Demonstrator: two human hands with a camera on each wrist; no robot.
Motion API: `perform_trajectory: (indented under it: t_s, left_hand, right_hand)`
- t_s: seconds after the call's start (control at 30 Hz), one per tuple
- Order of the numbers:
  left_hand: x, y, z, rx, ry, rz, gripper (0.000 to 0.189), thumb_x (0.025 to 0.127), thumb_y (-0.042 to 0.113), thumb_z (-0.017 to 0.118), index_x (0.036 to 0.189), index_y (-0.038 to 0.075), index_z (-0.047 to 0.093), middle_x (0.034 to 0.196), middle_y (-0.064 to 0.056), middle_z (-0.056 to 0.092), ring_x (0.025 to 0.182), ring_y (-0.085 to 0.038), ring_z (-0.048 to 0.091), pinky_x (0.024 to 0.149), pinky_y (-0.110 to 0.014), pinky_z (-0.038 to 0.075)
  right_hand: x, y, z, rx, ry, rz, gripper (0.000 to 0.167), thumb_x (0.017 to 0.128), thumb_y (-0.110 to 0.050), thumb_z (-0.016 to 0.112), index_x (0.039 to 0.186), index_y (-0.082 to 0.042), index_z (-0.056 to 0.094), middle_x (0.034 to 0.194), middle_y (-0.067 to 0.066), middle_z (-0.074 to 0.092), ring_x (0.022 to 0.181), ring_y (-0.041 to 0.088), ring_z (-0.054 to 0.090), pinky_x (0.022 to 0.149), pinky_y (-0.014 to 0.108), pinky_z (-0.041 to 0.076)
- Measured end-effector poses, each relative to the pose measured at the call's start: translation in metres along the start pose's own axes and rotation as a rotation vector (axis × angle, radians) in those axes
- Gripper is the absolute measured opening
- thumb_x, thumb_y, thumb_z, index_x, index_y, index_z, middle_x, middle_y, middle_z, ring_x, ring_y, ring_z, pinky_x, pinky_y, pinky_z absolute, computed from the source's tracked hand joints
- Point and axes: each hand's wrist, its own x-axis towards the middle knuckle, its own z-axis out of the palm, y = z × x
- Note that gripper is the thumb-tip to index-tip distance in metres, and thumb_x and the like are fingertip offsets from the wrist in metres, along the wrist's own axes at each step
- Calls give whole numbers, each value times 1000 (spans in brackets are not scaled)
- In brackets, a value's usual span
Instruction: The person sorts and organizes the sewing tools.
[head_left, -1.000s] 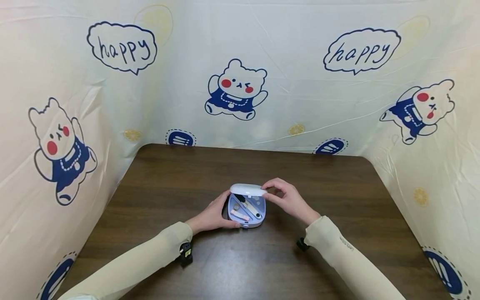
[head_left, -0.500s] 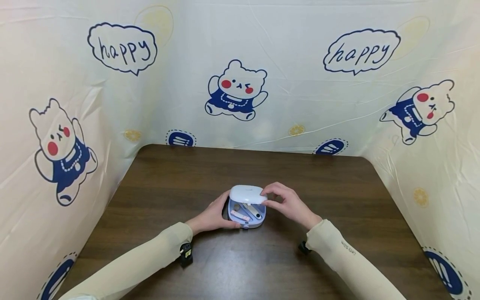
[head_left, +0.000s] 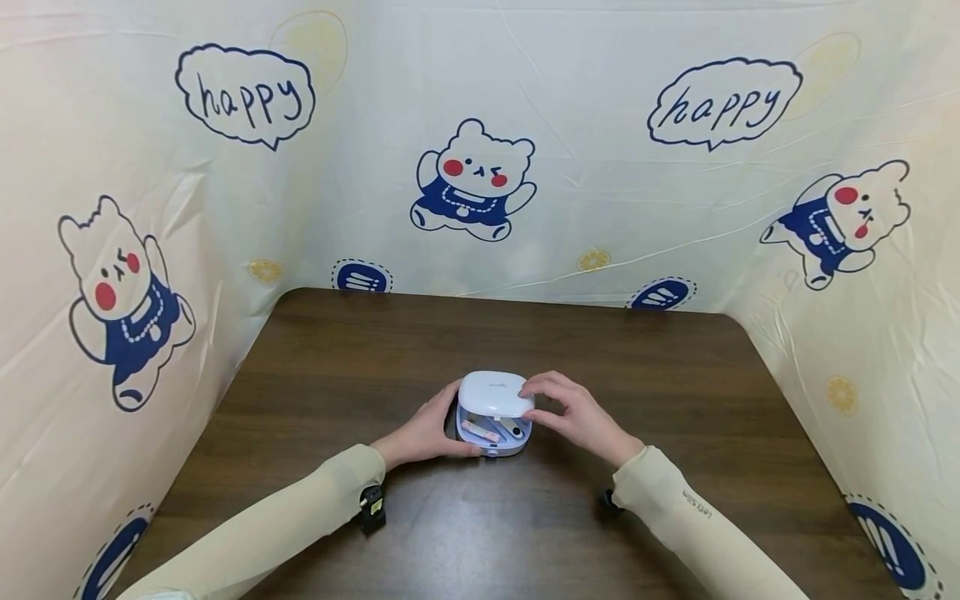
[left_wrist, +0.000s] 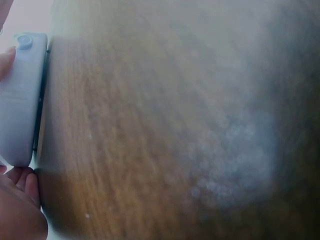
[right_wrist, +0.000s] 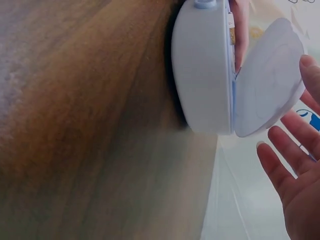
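Note:
A small case with a pale lilac base sits on the table, its hinged white lid partly raised. My left hand grips the base from the left, thumb at the front by the round button. On the other side, my right hand holds the lid's right edge between thumb and fingers. Under the lid, a pink-and-white strip and a white stick with a black dot lie inside; the back of the case is hidden. The right wrist view shows the lid's inner face standing at an angle to the base.
The dark brown wooden table stretches around the case. Printed cloth with bears and "happy" bubbles hangs at the back and both sides. A black wrist camera sits under the left sleeve.
The lid has swung down toward the base with my right hand, covering more of the contents. The left hand and the base have stayed in place.

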Motion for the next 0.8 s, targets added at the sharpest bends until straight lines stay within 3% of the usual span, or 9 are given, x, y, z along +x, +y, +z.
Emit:
perform_trajectory:
  t_s: [0.2, 0.43, 0.8]
  left_hand:
    - [1, -2, 1, -12, -5, -19, 119, 76, 49, 92, 165, 12, 22, 167, -12, 32, 151, -32, 33, 121, -57, 29]
    - [1, -1, 1, 3, -1, 1, 120, 75, 48, 93, 165, 10, 23, 166, -14, 33, 150, -32, 34, 120, -56, 30]
    - [2, 0, 0, 16, 14, 31, 118, 75, 44, 94, 163, 7, 25, 164, -16, 35, 148, -33, 37, 118, -56, 33]
  right_hand:
    - [-4, 3, 4, -33, -24, 18, 39, 93, -23, 80, 131, -22, 72, 140, 0, 64, 131, 22, 59, 109, 50, 48]
    - [-8, 5, 7, -36, -46, 9, 41, 94, -27, 80, 134, -23, 71, 143, -1, 63, 133, 23, 57, 108, 50, 48]
    - [-11, 6, 13, -91, -35, -40, 40, 90, -26, 83, 128, -22, 73, 144, -1, 61, 133, 21, 54, 109, 47, 48]
